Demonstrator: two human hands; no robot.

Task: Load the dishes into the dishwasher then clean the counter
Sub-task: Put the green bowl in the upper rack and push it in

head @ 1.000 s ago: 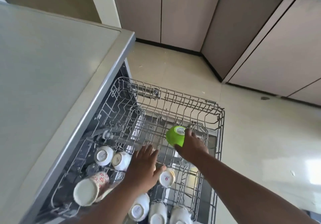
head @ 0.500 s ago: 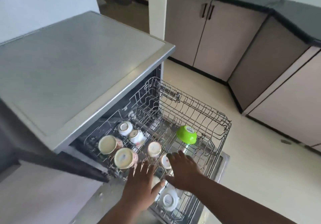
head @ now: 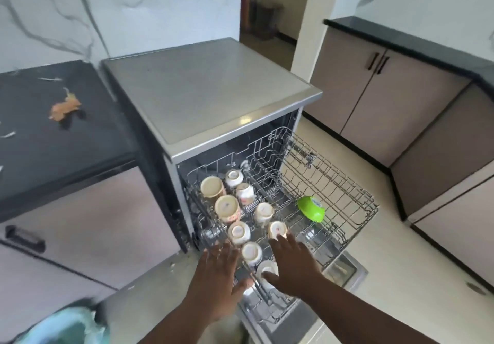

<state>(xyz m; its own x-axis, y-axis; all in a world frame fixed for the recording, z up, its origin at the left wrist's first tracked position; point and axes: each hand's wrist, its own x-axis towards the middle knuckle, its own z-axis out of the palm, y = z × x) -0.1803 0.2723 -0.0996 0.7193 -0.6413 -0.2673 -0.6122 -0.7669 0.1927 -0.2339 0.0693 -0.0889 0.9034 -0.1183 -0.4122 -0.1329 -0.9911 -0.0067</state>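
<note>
The dishwasher (head: pixel 213 103) stands between a dark counter (head: pixel 53 135) on the left and beige cabinets (head: pixel 387 108) on the right. Its upper rack (head: pixel 347 191) is pulled out over the open door (head: pixel 350 271).

On the left side of the rack many cups (head: pixel 226 208) stand upside down, close together in rows. They are white or cream, and some have a small flower pattern. On the right side of the rack a green bowl (head: pixel 311 207) lies tilted, well apart from the cups. The back part of the rack around the bowl has only bare wires.

Both hands are above the front edge of the rack, palms down. The left hand (head: pixel 216 282) has its fingers straight and spread wide, and it holds nothing. It is at the front left corner of the rack, but I cannot tell if it touches the wire. The right hand (head: pixel 291 263) also has its fingers straight and a little spread, and it holds nothing. Its fingertips are just beside one of the front cups, and its thumb lies over another white cup near the front.

On the dark counter an orange scrap (head: pixel 65 107) lies, with some small pale bits around it. At the bottom left corner a light blue cloth (head: pixel 64 327) is seen, blurred. The floor (head: pixel 401 277) is pale tile.
</note>
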